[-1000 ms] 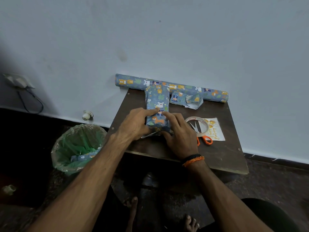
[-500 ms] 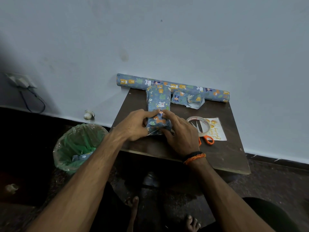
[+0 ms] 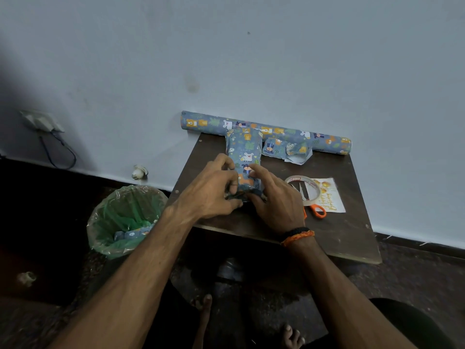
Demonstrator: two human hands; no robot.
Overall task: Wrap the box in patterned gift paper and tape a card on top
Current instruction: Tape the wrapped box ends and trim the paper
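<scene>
The box [image 3: 243, 150], covered in blue animal-print paper, lies lengthwise on the dark table [image 3: 334, 230]. Its near end is between my hands. My left hand [image 3: 214, 187] grips the left side of that end, fingers curled round the folded paper. My right hand [image 3: 273, 195] pinches the paper at the near end, its index finger pressing on top of the box. The roll of the same gift paper [image 3: 327, 141] lies along the wall behind. A "Happy Birthday" card [image 3: 329, 195] lies to the right, under a tape ring [image 3: 303, 190].
Orange-handled scissors [image 3: 317, 210] lie across the tape ring and card. A crumpled paper offcut [image 3: 286, 149] sits beside the box. A bin with a green liner [image 3: 125, 220] stands left of the table. My bare feet [image 3: 289, 336] are on the floor below.
Both hands slid toward the box's near end; my left fingers curled in round the paper fold, and the right index finger moved up onto the top.
</scene>
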